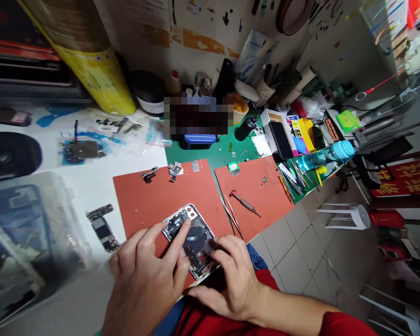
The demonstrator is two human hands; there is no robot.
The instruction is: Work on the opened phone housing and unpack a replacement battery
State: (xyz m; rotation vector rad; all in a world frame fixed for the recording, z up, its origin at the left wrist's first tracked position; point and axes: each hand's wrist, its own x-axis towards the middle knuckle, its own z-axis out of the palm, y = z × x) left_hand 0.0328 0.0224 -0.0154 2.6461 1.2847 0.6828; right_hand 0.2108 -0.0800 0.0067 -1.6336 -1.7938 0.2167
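An opened smartphone, its inner parts exposed, lies tilted on the brick-red mat near the front edge. My left hand reaches over its left side, fingers spread. That hand's index fingertip presses on the inside near the camera openings; I cannot make out any small part under it. My right hand rests against the phone's right edge with curved fingers. Its thumb stands apart, below the phone's lower corner. To the left, a loose circuit board lies on the white surface. Small removed parts sit at the mat's far side.
On the right mat lie a red-capped screwdriver and tweezers. A blue water bottle lies among tools at the right. Plastic containers fill the left side. A yellow cylinder and a black jar stand behind.
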